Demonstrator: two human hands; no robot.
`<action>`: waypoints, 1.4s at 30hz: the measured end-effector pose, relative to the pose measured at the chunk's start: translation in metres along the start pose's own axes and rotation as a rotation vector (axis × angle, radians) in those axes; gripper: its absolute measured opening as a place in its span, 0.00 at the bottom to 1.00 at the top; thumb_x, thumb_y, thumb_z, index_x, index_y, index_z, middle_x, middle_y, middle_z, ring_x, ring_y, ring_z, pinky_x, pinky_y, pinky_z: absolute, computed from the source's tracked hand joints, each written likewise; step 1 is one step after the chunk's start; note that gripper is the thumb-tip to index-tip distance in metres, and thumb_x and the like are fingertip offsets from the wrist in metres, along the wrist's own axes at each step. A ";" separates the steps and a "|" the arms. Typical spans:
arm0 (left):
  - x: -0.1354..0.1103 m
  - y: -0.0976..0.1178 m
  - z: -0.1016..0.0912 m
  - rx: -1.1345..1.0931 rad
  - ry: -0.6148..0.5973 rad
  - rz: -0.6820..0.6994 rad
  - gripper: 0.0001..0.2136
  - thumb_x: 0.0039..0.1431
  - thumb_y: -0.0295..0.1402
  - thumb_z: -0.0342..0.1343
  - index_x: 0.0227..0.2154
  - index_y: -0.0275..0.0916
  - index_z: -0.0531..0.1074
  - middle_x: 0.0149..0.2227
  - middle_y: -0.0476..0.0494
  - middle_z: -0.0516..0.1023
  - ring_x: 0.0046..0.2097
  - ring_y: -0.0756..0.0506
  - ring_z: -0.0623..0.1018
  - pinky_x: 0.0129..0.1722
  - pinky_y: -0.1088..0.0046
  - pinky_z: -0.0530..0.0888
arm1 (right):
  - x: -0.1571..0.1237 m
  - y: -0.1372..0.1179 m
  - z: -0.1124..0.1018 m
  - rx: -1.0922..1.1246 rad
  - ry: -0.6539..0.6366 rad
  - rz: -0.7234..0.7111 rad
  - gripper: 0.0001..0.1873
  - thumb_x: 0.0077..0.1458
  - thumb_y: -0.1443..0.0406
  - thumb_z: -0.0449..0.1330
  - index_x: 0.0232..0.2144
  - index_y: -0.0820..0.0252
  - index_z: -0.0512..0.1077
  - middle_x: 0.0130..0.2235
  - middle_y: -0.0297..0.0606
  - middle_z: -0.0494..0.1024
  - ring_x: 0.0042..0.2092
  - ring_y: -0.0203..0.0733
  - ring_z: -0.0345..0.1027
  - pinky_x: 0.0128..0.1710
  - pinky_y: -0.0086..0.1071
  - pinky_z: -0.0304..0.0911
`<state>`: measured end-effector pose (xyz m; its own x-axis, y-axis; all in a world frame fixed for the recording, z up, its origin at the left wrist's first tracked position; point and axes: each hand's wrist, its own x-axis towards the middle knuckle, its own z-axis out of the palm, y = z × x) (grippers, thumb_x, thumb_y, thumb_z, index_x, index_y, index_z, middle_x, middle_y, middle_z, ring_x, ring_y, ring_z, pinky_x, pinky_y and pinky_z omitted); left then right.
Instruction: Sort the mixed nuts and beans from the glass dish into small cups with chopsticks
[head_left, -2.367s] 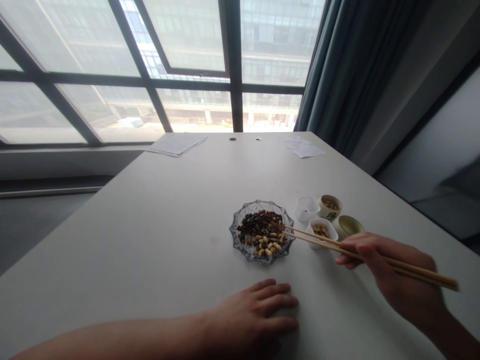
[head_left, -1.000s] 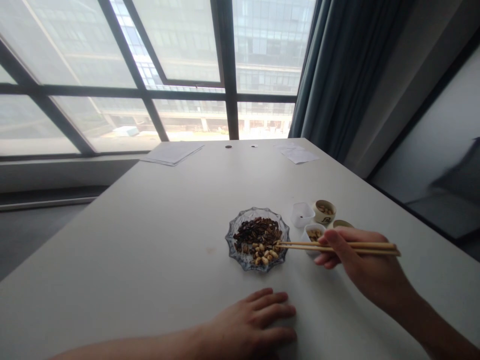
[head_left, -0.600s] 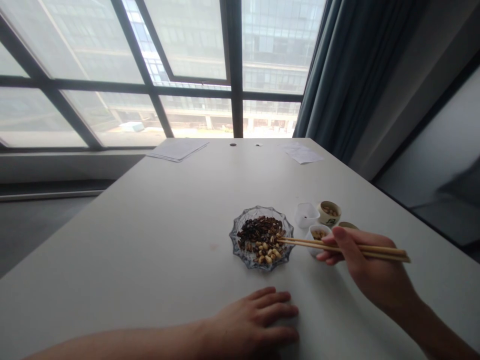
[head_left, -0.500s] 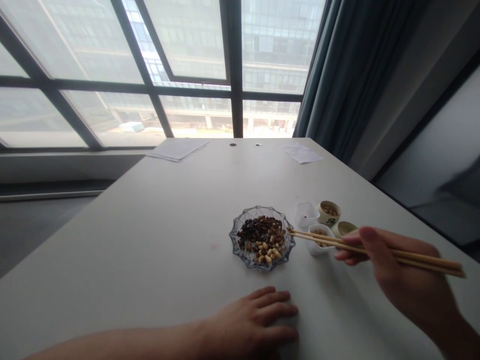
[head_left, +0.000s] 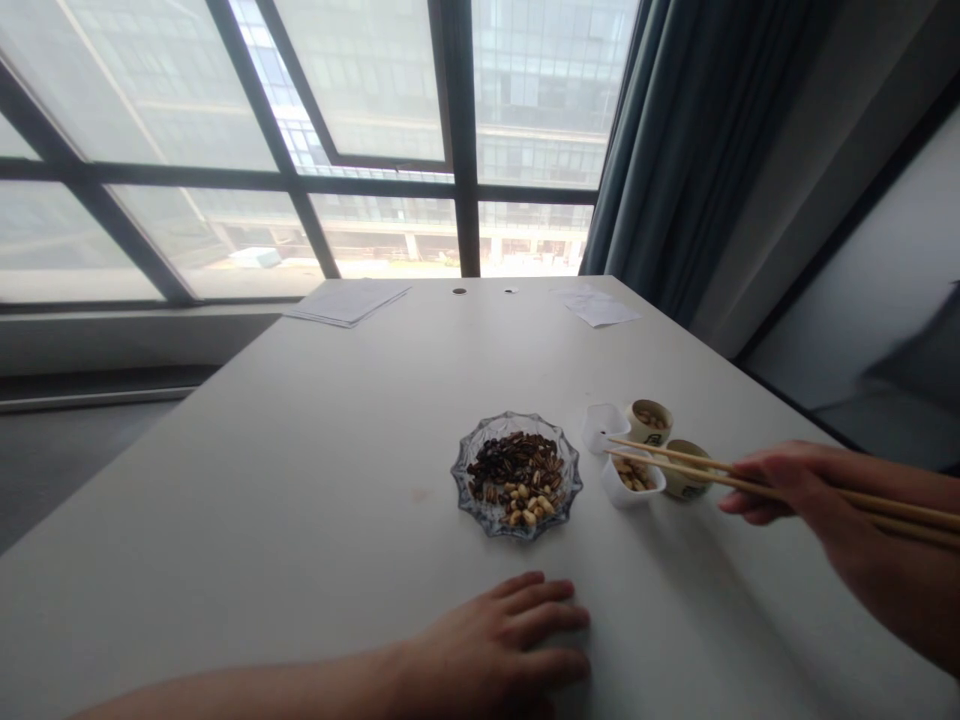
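Observation:
My right hand (head_left: 810, 500) grips a pair of wooden chopsticks (head_left: 720, 477), their tips slightly apart above the white plastic cups. Below the tips stands a white cup (head_left: 632, 495) with pale brown pieces inside. A second white cup (head_left: 600, 430) behind it holds a small dark bit. Left of the cups is a scalloped glass dish (head_left: 466, 500) with dark seeds (head_left: 517, 457) and several peanuts (head_left: 529, 505). My left hand (head_left: 517, 635) lies flat on the table in front of the dish, fingers spread, holding nothing.
Two cream-coloured round cups (head_left: 651, 420) stand beside the white ones; the rear one holds nut-like pieces, and the chopsticks partly cover the nearer cup. Papers (head_left: 349, 302) lie at the table's far left, and another sheet (head_left: 600, 304) at the far right. Windows and a dark curtain (head_left: 667, 150) are beyond.
My right hand has drawn the chopsticks right, away from the glass dish, to above the white cups. The tips have spread apart. My left hand stays put on the table.

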<state>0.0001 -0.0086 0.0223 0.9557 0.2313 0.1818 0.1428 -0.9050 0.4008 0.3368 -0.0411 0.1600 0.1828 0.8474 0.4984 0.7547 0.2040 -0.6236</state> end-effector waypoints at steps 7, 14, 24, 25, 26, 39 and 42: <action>-0.001 -0.001 0.001 0.011 0.012 0.009 0.13 0.76 0.38 0.59 0.59 0.43 0.72 0.69 0.40 0.73 0.73 0.36 0.69 0.75 0.54 0.63 | 0.023 -0.023 0.040 0.164 -0.535 -0.236 0.17 0.72 0.57 0.61 0.31 0.54 0.81 0.34 0.37 0.84 0.36 0.42 0.80 0.36 0.32 0.72; -0.002 -0.004 0.004 0.010 0.015 0.021 0.14 0.78 0.40 0.57 0.59 0.42 0.72 0.70 0.40 0.73 0.73 0.35 0.68 0.75 0.53 0.63 | 0.045 -0.036 0.067 0.171 -0.714 -0.267 0.23 0.73 0.57 0.59 0.25 0.57 0.75 0.29 0.36 0.81 0.33 0.40 0.75 0.37 0.33 0.67; -0.002 -0.004 0.004 -0.012 0.012 0.008 0.15 0.77 0.39 0.58 0.61 0.43 0.72 0.70 0.40 0.72 0.73 0.36 0.68 0.76 0.54 0.62 | 0.024 -0.022 0.034 0.106 -0.404 -0.345 0.14 0.70 0.57 0.63 0.32 0.51 0.85 0.39 0.39 0.88 0.40 0.48 0.84 0.40 0.35 0.79; -0.002 -0.003 0.003 -0.012 0.015 0.008 0.14 0.77 0.39 0.58 0.60 0.43 0.72 0.70 0.40 0.72 0.73 0.36 0.68 0.76 0.55 0.62 | 0.021 -0.018 0.025 0.087 -0.354 -0.344 0.12 0.69 0.58 0.64 0.33 0.49 0.85 0.40 0.38 0.88 0.40 0.49 0.85 0.41 0.35 0.79; -0.002 -0.003 0.003 -0.011 0.018 0.007 0.14 0.77 0.39 0.58 0.60 0.43 0.72 0.70 0.40 0.73 0.73 0.36 0.68 0.75 0.55 0.62 | 0.017 -0.015 0.016 0.064 -0.297 -0.334 0.10 0.68 0.58 0.65 0.34 0.48 0.85 0.41 0.38 0.88 0.40 0.49 0.85 0.41 0.35 0.80; 0.000 0.001 -0.002 -0.003 0.006 -0.007 0.15 0.74 0.36 0.61 0.60 0.43 0.72 0.69 0.41 0.73 0.73 0.35 0.69 0.75 0.54 0.63 | 0.004 -0.003 -0.009 -0.027 0.022 -0.079 0.14 0.68 0.51 0.64 0.36 0.48 0.86 0.29 0.35 0.87 0.28 0.46 0.84 0.30 0.32 0.79; 0.000 0.001 0.000 0.000 0.005 -0.001 0.15 0.75 0.36 0.60 0.60 0.43 0.72 0.69 0.40 0.73 0.73 0.35 0.69 0.75 0.53 0.63 | 0.005 -0.018 0.015 0.171 -0.080 -0.103 0.13 0.69 0.54 0.64 0.35 0.50 0.85 0.30 0.35 0.87 0.29 0.43 0.83 0.32 0.32 0.79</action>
<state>-0.0002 -0.0093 0.0229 0.9541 0.2346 0.1860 0.1441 -0.9045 0.4014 0.3144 -0.0332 0.1642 0.0545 0.8523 0.5202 0.6479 0.3662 -0.6679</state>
